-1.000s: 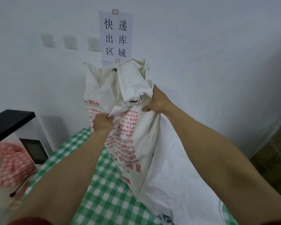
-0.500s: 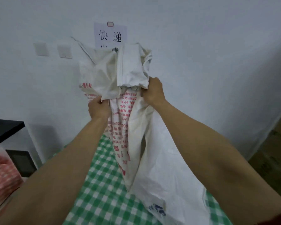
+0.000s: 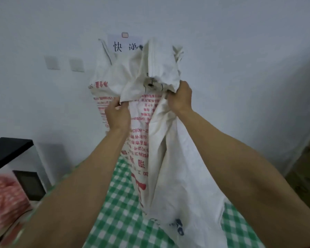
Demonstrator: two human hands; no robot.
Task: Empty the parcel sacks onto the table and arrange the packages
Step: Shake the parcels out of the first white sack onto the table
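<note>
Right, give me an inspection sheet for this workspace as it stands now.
Surface: table under green-and-white checked cloth; the sack's lower end reaches it.
Job's things: white woven sack with red print, held up and bunched; no packages seen.
Clutter: red-and-white checked fabric, far left, blurred.
Grippers: left hand and right hand both grip the sack's upper fabric.
Cables: nothing seen.
Surroundings: white wall, paper sign, two wall switches, black-topped unit, brown cardboard boxes.
</note>
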